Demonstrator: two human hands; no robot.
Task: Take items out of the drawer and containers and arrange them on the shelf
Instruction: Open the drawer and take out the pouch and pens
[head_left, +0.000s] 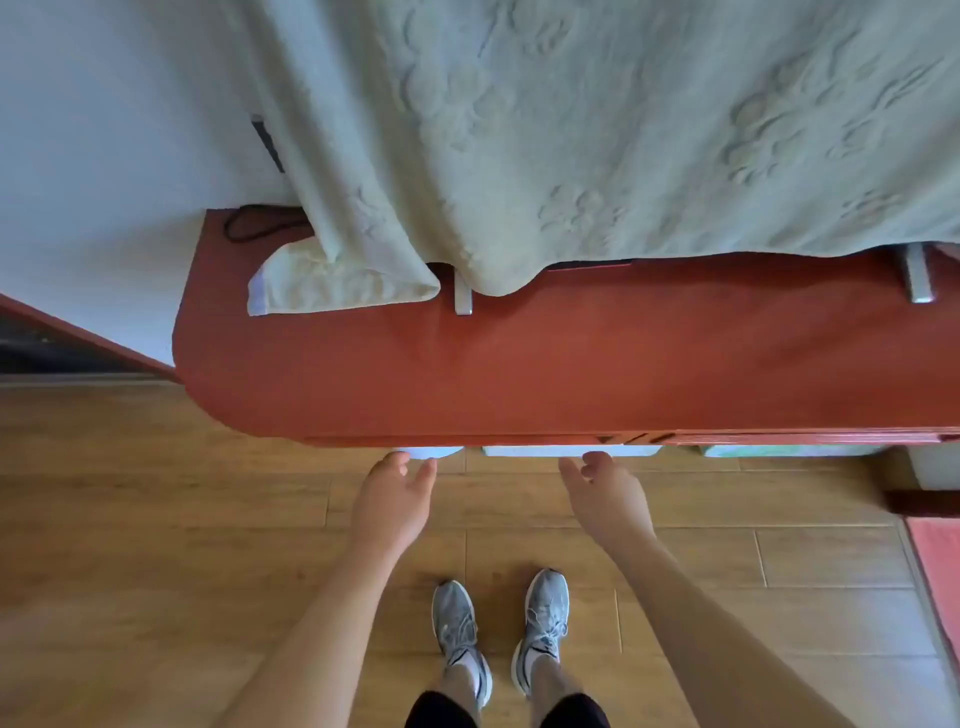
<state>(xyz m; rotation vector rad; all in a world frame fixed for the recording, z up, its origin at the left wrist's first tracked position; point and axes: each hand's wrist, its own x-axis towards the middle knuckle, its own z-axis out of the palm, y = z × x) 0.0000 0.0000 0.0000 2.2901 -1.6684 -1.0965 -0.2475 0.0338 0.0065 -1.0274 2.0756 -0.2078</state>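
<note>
Beneath the front edge of the red counter (571, 364), three pale containers peeked out: a round white tub (434, 452), a white box (566, 450) at its three o'clock, and a greenish box (779, 450) farther that way. Their contents were hidden. The left hand (395, 501) and right hand (608, 499) hovered just before them, fingers loose, grasping nothing. A pale green blanket (571, 130) draped the counter at twelve o'clock.

Soft, even daylight with weak shadows; wide-angle bowing toward the edges (lower-left floor (78, 649) is smeared)
</note>
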